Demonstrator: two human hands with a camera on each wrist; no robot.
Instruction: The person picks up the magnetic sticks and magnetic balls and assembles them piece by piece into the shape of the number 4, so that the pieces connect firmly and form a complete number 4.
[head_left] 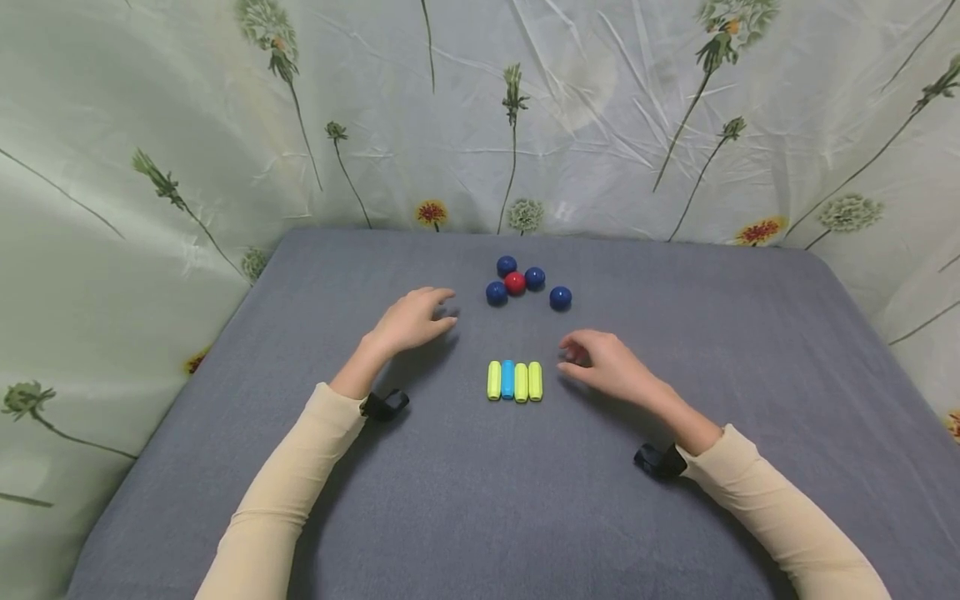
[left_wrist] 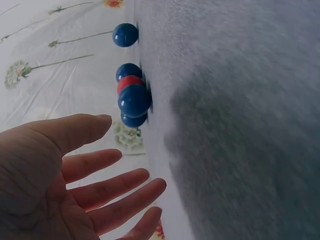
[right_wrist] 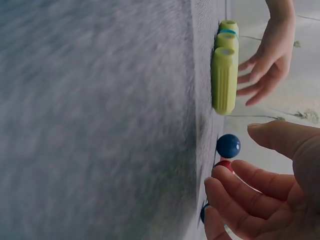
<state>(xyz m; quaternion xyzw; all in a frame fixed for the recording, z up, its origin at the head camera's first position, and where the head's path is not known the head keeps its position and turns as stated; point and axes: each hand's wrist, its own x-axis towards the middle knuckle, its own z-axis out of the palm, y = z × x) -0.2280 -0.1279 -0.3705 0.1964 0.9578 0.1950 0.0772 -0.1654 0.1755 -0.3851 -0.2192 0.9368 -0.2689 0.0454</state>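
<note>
Both hands hover over the grey cloth and hold nothing. My left hand (head_left: 412, 319) is left of a cluster of balls, fingers spread and nearly straight in the left wrist view. The cluster has a red ball (head_left: 514, 283) with blue balls (head_left: 497, 292) around it; one more blue ball (head_left: 560, 298) lies apart at its right. My right hand (head_left: 606, 364), fingers loosely bent, is right of a row of short ridged tubes: several yellow-green tubes (head_left: 535, 382) and one blue tube (head_left: 508, 380) second from the left. Neither hand touches a ball or tube.
A grey cloth (head_left: 465, 500) covers the table. Behind it and at the sides hangs a pale curtain (head_left: 420, 125) printed with dandelions and flowers. A black strap (head_left: 386, 405) is on the left wrist, another black strap (head_left: 660, 461) on the right.
</note>
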